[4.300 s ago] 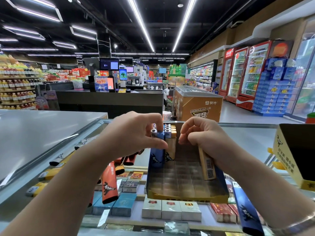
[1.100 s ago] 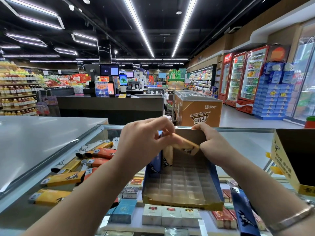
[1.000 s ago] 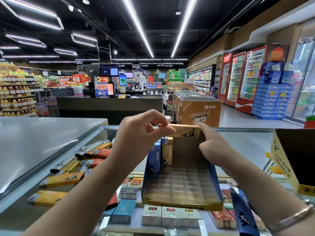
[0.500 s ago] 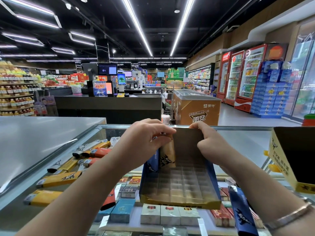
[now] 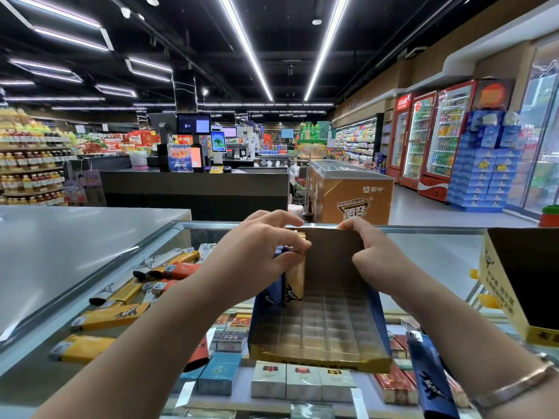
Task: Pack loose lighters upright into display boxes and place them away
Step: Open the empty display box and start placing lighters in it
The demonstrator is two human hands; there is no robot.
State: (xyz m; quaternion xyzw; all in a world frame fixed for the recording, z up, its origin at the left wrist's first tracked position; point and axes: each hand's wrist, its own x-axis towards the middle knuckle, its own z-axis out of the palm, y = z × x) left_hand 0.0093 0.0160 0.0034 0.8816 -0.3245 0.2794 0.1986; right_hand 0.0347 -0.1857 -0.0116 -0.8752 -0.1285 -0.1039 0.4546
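At frame centre, my left hand (image 5: 257,255) curled its fingers around a gold upright lighter (image 5: 295,282), standing it in the back-left corner of the blue-and-gold cardboard display box (image 5: 317,362). My right hand (image 5: 373,258) pinched the box's back wall. Loose yellow and orange lighters (image 5: 112,316) lay on the glass counter (image 5: 438,258) at left.

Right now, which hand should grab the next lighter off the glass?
Probably the left hand: the loose lighters lie on its side of the box, while the right hand holds the box's back wall.
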